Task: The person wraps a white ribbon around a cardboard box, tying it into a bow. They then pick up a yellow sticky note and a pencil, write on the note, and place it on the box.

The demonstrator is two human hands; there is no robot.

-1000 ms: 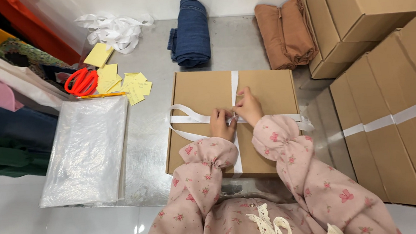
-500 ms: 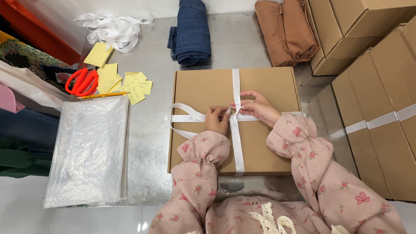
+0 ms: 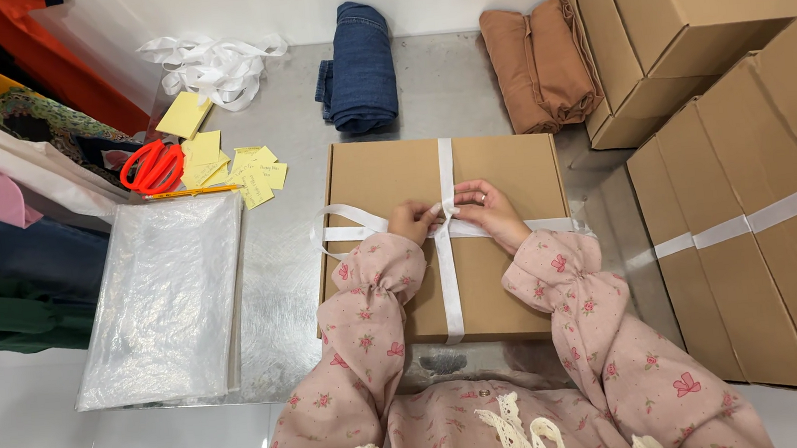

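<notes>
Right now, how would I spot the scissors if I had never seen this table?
Start at the flat brown box that both hands are tying with white ribbon, then look up and left across the grey table. Just above the stack of clear plastic bags, beside the scattered yellow notes, lie the scissors. Their bright orange-red loop handles set them apart.

left hand (image 3: 413,221): fingers curled, pinching; knuckles up
right hand (image 3: 485,205): fingers bent inward, nearly touching the left
arms: both bent, forearms angling in
</notes>
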